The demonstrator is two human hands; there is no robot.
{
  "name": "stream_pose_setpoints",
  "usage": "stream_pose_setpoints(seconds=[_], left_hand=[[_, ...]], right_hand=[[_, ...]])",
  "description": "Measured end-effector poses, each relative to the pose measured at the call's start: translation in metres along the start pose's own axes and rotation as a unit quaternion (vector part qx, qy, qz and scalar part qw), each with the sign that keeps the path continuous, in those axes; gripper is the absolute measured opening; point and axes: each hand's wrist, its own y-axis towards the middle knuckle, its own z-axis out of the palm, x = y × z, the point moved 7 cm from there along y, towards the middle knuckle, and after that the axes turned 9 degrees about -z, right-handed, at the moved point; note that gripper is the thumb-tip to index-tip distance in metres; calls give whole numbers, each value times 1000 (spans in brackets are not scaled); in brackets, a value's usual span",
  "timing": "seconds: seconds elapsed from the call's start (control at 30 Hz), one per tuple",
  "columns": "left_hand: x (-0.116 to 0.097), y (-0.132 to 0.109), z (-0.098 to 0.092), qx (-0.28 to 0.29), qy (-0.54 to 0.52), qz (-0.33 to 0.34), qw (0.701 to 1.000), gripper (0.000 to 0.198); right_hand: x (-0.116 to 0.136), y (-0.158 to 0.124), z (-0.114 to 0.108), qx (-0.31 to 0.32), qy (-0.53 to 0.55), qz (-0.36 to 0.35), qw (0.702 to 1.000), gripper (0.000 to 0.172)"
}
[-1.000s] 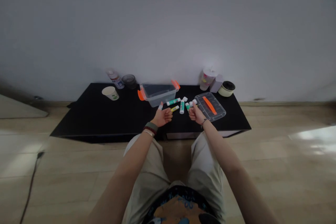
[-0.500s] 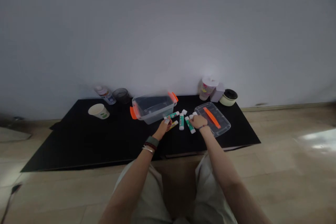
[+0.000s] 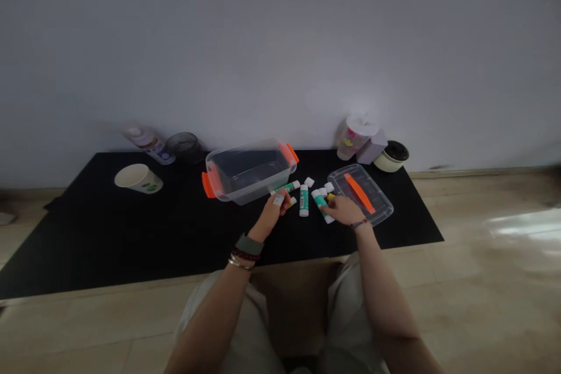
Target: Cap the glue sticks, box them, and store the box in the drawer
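Observation:
My left hand [image 3: 275, 208] has curled fingers around a yellow glue stick [image 3: 291, 203], whose pale end shows past the fingertips. A green-and-white glue stick [image 3: 290, 187] lies just behind that hand, against the front of the clear box. Another green glue stick [image 3: 304, 201] lies between my two hands. My right hand [image 3: 343, 209] has its fingers closed on the side of a tilted green glue stick [image 3: 322, 204]. Something yellow [image 3: 331, 196], mostly hidden, sits by the right fingers. Small white caps [image 3: 309, 182] lie behind the sticks.
A clear box [image 3: 245, 194] with orange latches stands behind my left hand. Its lid [image 3: 381, 205] with an orange handle lies at right. A paper cup [image 3: 138, 179], bottle [image 3: 151, 146], dark cup [image 3: 184, 147], patterned cup [image 3: 353, 137], pale box [image 3: 371, 148] and lidded pot [image 3: 391, 156] stand around.
The camera view has shifted and come a little closer. My right hand has moved right and towards me along the tilted green glue stick, uncovering the caps behind. My left hand stays at the yellow stick.

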Motion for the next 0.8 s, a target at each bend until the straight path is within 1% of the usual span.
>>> stream_pose_setpoints(seconds=[0.07, 0.17, 0.2, 0.27, 0.33, 0.37, 0.43, 0.47, 0.5, 0.53, 0.57, 0.63, 0.73, 0.8], left_hand=[[2, -3, 1, -7, 2, -10, 1000, 54], [3, -9, 8, 8, 2, -12, 1000, 49], [3, -11, 11, 13, 1, -11, 1000, 49], [5, -14, 13, 9, 7, -9, 1000, 50], [7, -14, 12, -4, 6, -13, 1000, 51], [8, -14, 11, -9, 0, -18, 1000, 51], [11, -13, 9, -16, -18, -31, 999, 53], [11, -13, 7, -22, -22, -35, 999, 53], [11, -13, 6, -29, -21, -38, 999, 54], [10, -14, 6, -36, -15, -40, 998, 54], [10, -15, 5, -42, -9, -42, 998, 54], [9, -18, 8, -38, 6, -53, 998, 54], [7, -21, 12, -25, 26, -55, 998, 50], [7, -22, 14, -23, 32, -50, 998, 48]], right_hand=[[9, -1, -3, -34, 96, -54, 993, 45], [36, 1, 3, -83, 211, -122, 966, 45], [47, 2, 8, -83, 234, -142, 958, 44], [68, 5, 20, -57, 256, -183, 947, 42], [75, 9, 23, -51, 236, -196, 950, 42], [71, 12, 20, -71, 204, -180, 960, 41], [51, 16, 5, -142, 101, -106, 979, 37], [39, 18, -3, -173, 42, -64, 982, 33], [29, 19, -9, -189, -10, -30, 982, 31], [21, 20, -12, -189, -51, -9, 981, 31], [15, 22, -12, -177, -82, 2, 981, 34], [10, 26, -7, -140, -118, 3, 983, 38], [10, 29, 2, -109, -138, 1, 984, 30], [11, 31, 3, -117, -129, -4, 985, 23]])
